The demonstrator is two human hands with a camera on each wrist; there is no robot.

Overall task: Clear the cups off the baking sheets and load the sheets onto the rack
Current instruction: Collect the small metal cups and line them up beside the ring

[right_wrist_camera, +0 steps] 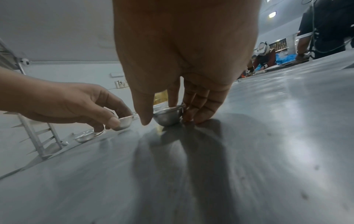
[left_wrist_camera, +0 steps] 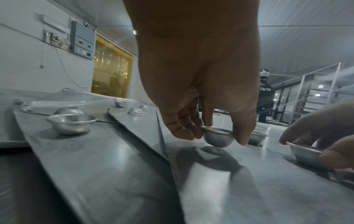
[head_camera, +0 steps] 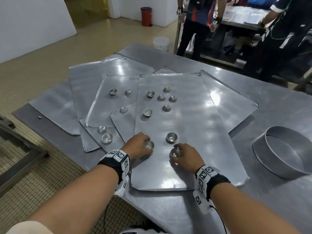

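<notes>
Several flat metal baking sheets lie overlapped on a steel table; the top sheet [head_camera: 182, 149] is nearest me. Small metal cups are scattered over them, some upright, some upside down. My left hand [head_camera: 140, 146] pinches one small cup [head_camera: 149, 145] by its rim near the sheet's left edge; in the left wrist view that cup [left_wrist_camera: 218, 137] sits just above the sheet between thumb and fingers. My right hand [head_camera: 184, 155] grips another cup [head_camera: 176, 152], seen as the cup [right_wrist_camera: 168, 116] in the right wrist view, resting on the sheet. A third cup [head_camera: 171, 137] stands free just beyond both hands.
A round metal ring pan [head_camera: 283, 151] sits on the table at the right. Two people [head_camera: 199, 22] stand beyond the table's far side. A tiered metal rack [left_wrist_camera: 316, 94] shows at the back right of the left wrist view. A white bucket [head_camera: 161, 43] is on the floor.
</notes>
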